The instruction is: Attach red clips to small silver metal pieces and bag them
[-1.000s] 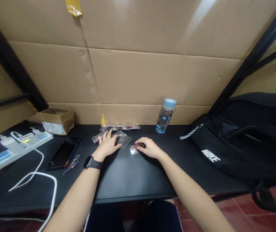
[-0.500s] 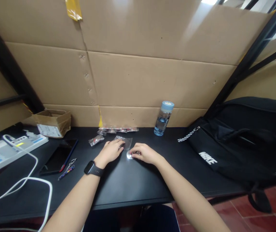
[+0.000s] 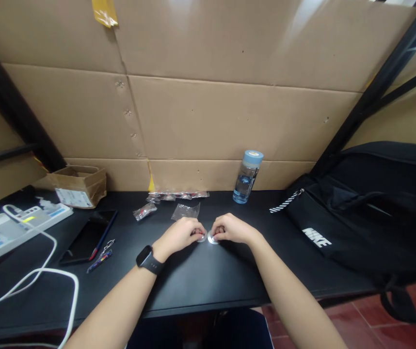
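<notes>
Close together over the middle of the black table, both of my hands pinch small round shiny discs. My left hand (image 3: 186,231), with a watch on its wrist, is closed on a clear disc (image 3: 203,238) that has a bit of red near the fingertips. My right hand (image 3: 232,228) is closed on a second, brighter disc (image 3: 211,239), also with some red by the fingers. The discs' edges are side by side, and I cannot tell whether they touch. Just behind my left hand lies a clear plastic bag (image 3: 186,211). Fingers hide the discs' upper parts.
Several small plastic packets (image 3: 179,195) line the back, with a single packet (image 3: 144,212) nearer. A water bottle (image 3: 247,177) stands behind my right hand. A black backpack (image 3: 368,213) sits right. Left are a phone (image 3: 89,237), keychain (image 3: 101,257), cardboard box (image 3: 80,186), power strip (image 3: 22,225) and white cable (image 3: 73,291).
My left hand has moved right, off the plastic bag, and now pinches a disc. My right hand has shifted slightly right with its disc. The view has turned slightly.
</notes>
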